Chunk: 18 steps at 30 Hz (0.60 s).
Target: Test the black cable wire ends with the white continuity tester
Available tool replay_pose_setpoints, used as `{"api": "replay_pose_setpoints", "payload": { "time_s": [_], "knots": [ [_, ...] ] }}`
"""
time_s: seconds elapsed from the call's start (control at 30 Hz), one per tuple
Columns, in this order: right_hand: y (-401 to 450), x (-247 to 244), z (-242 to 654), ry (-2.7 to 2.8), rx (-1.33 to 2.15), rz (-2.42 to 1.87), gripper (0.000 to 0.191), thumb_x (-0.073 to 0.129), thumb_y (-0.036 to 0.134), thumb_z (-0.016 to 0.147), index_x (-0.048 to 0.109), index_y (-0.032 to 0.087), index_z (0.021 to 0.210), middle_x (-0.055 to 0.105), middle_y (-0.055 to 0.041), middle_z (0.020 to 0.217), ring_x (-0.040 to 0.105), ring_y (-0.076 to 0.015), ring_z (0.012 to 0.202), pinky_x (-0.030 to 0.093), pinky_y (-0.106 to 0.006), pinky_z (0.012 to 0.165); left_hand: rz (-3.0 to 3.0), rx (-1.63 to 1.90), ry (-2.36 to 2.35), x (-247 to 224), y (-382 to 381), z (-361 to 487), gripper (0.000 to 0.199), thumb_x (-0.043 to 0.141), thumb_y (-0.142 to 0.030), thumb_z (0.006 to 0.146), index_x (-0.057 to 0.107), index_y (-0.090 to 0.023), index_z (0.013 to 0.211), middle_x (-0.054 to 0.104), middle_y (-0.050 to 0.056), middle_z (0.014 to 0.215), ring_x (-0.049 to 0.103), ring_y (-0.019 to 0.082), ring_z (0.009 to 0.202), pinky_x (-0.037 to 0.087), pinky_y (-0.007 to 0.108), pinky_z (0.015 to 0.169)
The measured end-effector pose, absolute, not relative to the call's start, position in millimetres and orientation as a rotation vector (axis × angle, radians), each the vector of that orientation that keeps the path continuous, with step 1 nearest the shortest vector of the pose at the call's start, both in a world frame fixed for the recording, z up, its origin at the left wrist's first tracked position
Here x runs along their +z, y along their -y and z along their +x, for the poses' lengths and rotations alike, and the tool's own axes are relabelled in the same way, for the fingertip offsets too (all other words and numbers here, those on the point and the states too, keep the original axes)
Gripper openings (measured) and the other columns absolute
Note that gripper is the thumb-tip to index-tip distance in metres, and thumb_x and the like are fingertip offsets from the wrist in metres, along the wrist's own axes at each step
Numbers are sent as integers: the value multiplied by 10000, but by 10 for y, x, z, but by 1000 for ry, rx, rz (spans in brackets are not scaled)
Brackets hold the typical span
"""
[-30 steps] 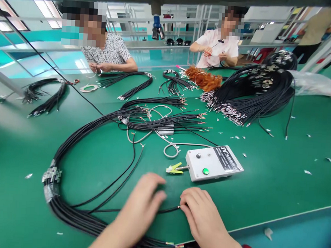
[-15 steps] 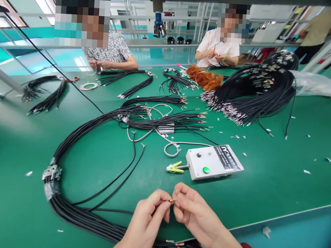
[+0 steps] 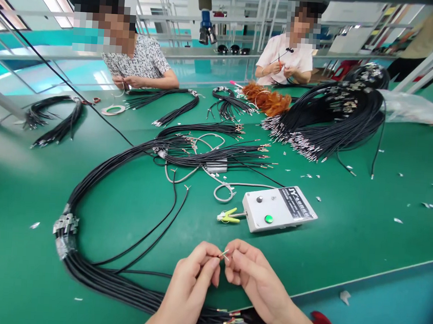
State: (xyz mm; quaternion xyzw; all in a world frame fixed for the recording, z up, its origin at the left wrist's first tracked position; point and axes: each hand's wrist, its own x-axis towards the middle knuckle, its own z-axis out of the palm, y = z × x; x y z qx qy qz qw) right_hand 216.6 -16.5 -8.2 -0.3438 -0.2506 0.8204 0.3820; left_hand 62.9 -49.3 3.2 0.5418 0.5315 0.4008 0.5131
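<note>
My left hand [image 3: 197,275] pinches a black cable close to its stripped end, between thumb and forefinger. Thin coloured wires [image 3: 225,254] fan out in a V from that end. The fingers of my right hand [image 3: 255,272] are curled together at the wire tips, partly hiding them. Beneath my left wrist runs a thick bundle of black cables [image 3: 121,285], bound with clear tape [image 3: 65,246]. Loose cable ends with bare coloured wires [image 3: 234,322] lie below my hands. Beyond them sits a grey tester box [image 3: 279,210] with a lit green button and a yellow-green clip [image 3: 230,215].
More black cable bundles [image 3: 217,157] lie mid-table, with a large coiled pile [image 3: 325,122] at the right. Orange fibrous material [image 3: 266,99] rests beside it. Two co-workers sit across the green table [image 3: 344,238]. White scraps [image 3: 398,220] are scattered about.
The coloured wires now show spread in a V between my hands, where before they ran together into my right fingers. Both hands have risen slightly in view.
</note>
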Motion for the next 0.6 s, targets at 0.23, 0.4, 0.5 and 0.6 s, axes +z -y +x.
{"api": "replay_pose_setpoints", "payload": {
  "time_s": [0.23,0.4,0.5,0.6],
  "knots": [
    [183,-98,2019,777,1895,-983,330,835,418,672,671,145,755,606,30,605,501,-55,505,321,-198,526,1242,1012,-1291,6,514,647,216,438,-395,975,520,-200,1016,511,-47,613,481,127,586,388,227,574],
    [227,-101,1911,714,1927,-970,344,795,442,711,636,147,785,558,47,492,488,-74,476,301,-207,499,1065,1095,-1206,-33,531,674,253,482,-448,952,509,-209,1030,557,-33,634,508,130,602,431,231,589],
    [226,-105,1908,779,1918,-984,345,765,455,739,611,151,792,552,48,496,487,-76,474,319,-207,499,1013,1113,-1183,-31,532,671,270,505,-460,941,519,-204,1028,557,-33,626,506,124,591,424,216,559],
    [200,-101,1948,970,1839,-1025,339,720,481,774,585,169,782,574,33,569,522,-92,493,391,-225,522,1007,1088,-1218,4,511,668,280,524,-444,934,554,-199,1066,578,-20,650,503,117,562,392,194,494]
  ]
}}
